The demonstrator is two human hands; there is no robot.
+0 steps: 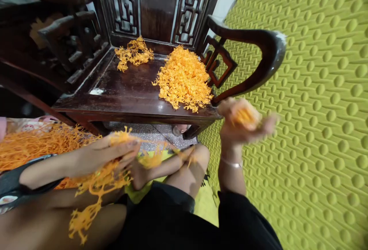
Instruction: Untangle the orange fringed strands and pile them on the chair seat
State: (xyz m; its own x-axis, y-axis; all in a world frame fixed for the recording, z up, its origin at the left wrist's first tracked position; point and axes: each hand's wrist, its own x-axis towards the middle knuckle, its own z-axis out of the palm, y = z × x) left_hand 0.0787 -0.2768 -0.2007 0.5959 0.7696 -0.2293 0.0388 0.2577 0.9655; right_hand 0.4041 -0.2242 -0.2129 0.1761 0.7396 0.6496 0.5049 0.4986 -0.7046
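My left hand [122, 151], palm turned inward, grips a tangled bunch of orange branching strands [100, 183] that look like moulded plastic. Part of the bunch hangs down over my thigh, and a thin strand stretches off to the right, blurred. Out by the chair's right arm, my right hand [244, 121] is raised and smeared by motion. Its fingers curl around a small orange clump [244, 116], while one digit sticks out to the right. On the chair seat lies a big heap of small orange pieces [184, 79], with a smaller tangled cluster [134, 53] to its left.
A dark carved wooden chair [129, 89] stands in front of me, its curved armrest [258, 51] reaching toward my right hand. At the left is a large mass of orange strands [43, 148]. A green-yellow bumpy padded surface [316, 127] fills the right side.
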